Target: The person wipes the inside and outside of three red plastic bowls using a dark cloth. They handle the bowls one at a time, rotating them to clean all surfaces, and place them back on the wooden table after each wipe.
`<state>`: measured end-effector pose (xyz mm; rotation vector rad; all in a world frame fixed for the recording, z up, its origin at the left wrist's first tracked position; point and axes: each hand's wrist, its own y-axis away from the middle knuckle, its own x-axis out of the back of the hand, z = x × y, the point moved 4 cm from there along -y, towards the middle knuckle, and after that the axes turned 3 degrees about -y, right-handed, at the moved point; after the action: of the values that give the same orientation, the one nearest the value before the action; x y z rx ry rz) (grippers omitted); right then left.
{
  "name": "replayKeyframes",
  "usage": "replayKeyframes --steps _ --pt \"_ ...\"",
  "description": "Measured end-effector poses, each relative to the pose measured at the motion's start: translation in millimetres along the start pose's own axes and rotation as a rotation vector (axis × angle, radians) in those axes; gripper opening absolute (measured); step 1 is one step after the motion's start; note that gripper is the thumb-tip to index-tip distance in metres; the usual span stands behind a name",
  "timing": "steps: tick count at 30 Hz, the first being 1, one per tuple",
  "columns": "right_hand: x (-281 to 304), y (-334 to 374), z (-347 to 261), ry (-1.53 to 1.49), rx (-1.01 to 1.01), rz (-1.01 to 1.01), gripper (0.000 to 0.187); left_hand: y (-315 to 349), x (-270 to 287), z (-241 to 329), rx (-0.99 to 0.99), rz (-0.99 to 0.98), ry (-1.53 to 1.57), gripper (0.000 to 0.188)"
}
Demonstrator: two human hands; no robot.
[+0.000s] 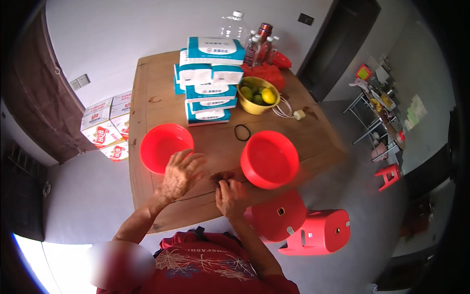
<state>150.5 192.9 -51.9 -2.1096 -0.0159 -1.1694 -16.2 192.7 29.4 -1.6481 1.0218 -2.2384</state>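
My left hand (180, 177) is held over the near right rim of a red plastic basin (155, 134), its fingers stretched out and slightly blurred, with nothing seen in them. To its right, my right hand (231, 197) is closed, fingers curled by a small dark patch (223, 177) at the table's front. Whether that patch is a held object or a mark on the wood, I cannot make out. A second red basin (269, 159) stands just right of my right hand. Beyond both hands a thin black ring (242, 132) lies on the wooden table (210, 147).
Tissue packs (210, 93) are stacked at the back, beside a yellow bowl (254, 105) of green and yellow fruit. A white cable (286, 111), bottles (254, 49) and a red bag (271, 76) are nearby. Red stools (318, 232) stand at the right front; cartons (105, 125) sit left.
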Motion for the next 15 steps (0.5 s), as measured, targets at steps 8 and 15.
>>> replayKeyframes --steps 8,15 --pt "-22.2 23.4 14.1 0.144 -0.043 -0.125 0.039 -61.0 -60.3 99.2 -0.372 -0.018 0.054 0.032" --pt "-12.7 18.8 10.0 0.104 0.049 0.035 0.032 -70.8 -76.7 111.2 -0.527 -0.256 0.012 0.011"
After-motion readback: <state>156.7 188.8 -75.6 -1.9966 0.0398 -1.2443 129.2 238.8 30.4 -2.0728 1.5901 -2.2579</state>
